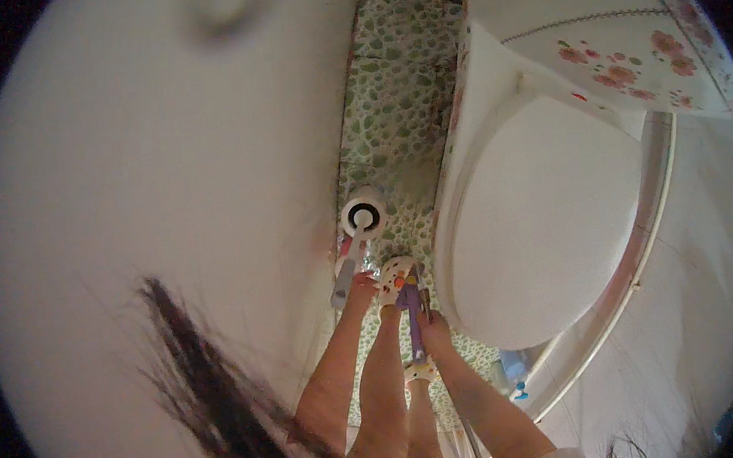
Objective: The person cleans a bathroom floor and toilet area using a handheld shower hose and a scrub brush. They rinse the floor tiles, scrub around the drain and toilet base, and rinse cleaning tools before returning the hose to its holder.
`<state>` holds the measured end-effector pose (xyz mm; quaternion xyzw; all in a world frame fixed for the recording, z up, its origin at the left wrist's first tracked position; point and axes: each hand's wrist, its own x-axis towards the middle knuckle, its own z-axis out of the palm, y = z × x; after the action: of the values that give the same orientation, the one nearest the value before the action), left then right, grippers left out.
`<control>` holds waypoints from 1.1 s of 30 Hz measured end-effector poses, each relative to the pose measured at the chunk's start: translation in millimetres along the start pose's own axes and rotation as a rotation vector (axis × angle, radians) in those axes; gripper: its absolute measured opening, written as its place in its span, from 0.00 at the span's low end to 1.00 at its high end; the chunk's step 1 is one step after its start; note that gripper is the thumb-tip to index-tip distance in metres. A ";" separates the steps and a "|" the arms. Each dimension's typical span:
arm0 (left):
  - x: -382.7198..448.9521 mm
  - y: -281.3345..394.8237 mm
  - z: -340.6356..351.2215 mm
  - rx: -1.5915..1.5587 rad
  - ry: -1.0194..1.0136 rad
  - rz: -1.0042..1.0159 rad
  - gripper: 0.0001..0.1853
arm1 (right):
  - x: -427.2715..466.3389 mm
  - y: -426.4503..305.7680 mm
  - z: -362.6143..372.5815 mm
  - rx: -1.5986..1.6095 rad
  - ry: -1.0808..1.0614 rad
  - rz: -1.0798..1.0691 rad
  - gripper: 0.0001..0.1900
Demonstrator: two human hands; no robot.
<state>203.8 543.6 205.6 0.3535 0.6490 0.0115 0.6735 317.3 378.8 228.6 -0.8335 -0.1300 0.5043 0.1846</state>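
Note:
My left hand (363, 286) is low over the floor, beside a toilet brush (347, 277) with a grey handle that stands in a round white holder (368, 198). A shiny red and silver packet (346, 251) lies right by its fingertips; whether the fingers grip it cannot be made out. My right hand (436, 332) is closed around a purple long-handled tool (415, 321), whose head is unclear. Close to that hand is a small brownish piece (426, 303), too blurred to name. The tool crosses in front of my spotted white clog (393, 276); the other clog (420, 372) is farther back.
To the right is a white toilet (547, 227) with its lid down, beside a flower-patterned panel (625, 73). A pale pipe (651, 239) curves behind it. A blue bottle (513, 367) lies near its base. The pebble-patterned floor (394, 91) runs along a white wall (160, 155). Hair (218, 395) hangs in view.

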 end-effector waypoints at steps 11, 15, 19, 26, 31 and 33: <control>120.8 -20.5 15.7 -0.669 0.338 -0.140 0.18 | -57.6 -81.6 -25.2 0.310 -0.231 0.256 0.12; 142.9 -0.1 26.5 -0.726 0.359 -0.011 0.20 | -61.4 -88.2 -28.9 0.248 -0.222 0.237 0.15; 185.9 50.9 42.4 -0.756 0.275 0.142 0.21 | -63.1 -75.6 -31.5 0.263 -0.208 0.315 0.14; 255.8 165.8 35.6 -0.843 0.093 0.218 0.34 | -58.1 -81.9 -42.1 0.438 -0.181 0.227 0.09; 266.1 154.3 7.6 -0.273 0.139 0.243 0.33 | -62.2 -82.4 -34.3 0.601 -0.177 0.317 0.12; 263.9 84.1 -58.6 0.355 0.314 0.400 0.29 | -71.8 -82.9 -30.2 0.563 -0.270 0.402 0.13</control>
<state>231.0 758.9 23.7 0.5803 0.6546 0.0847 0.4771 308.8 419.0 334.7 -0.6849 0.1570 0.6521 0.2849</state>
